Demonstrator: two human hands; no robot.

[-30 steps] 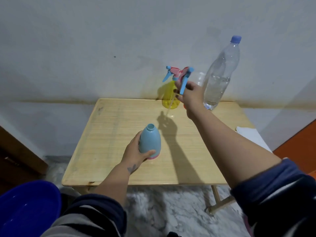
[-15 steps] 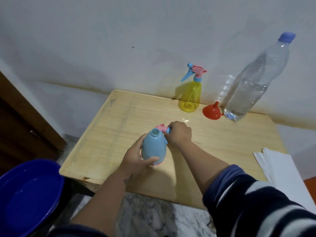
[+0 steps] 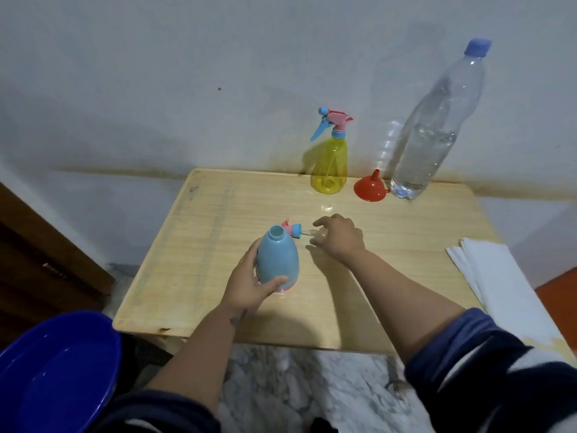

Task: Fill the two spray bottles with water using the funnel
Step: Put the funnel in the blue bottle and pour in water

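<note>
The blue bottle (image 3: 278,260) stands open-mouthed near the middle of the table (image 3: 406,276), the left hand (image 3: 246,289) wrapped around its lower body, thumb across the front. A second ago the right hand (image 3: 338,235) held the spray head (image 3: 292,229) up at the far edge; now that head lies on the table just behind the bottle, its tube pointing right. The right hand hovers just right of it, fingers spread and holding nothing. So this bottle seems ready for filling. The funnel (image 3: 370,189) sits mouth-down at the far edge, well apart from both hands, between the capped yellow bottle (image 3: 331,167) and the water bottle (image 3: 431,129), which still wears its cap.
</note>
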